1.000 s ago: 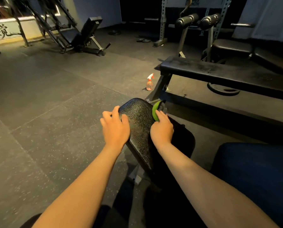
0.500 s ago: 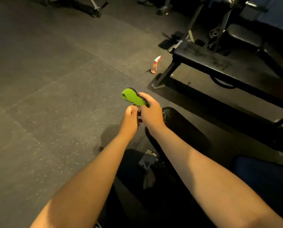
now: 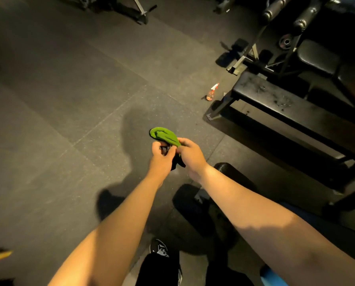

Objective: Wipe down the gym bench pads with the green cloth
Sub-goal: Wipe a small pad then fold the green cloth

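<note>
The green cloth [image 3: 165, 136] is bunched up in the air above the floor, with a dark underside hanging down between my hands. My right hand [image 3: 190, 156] pinches its near end. My left hand [image 3: 161, 156] has its fingers curled on the dark part of the cloth just below. A black bench pad [image 3: 232, 172] lies low under my right forearm, mostly hidden. A second black flat bench pad [image 3: 275, 100] stands to the right, dusty on top.
A small spray bottle [image 3: 211, 93] stands on the rubber floor by the flat bench's front leg [image 3: 220, 109]. Rack frames and roller pads [image 3: 275, 7] fill the upper right. My shoe [image 3: 161, 248] shows at the bottom.
Both hands left the near bench pad and lifted the cloth into the air, where they hold it together. The view tilted down toward the floor.
</note>
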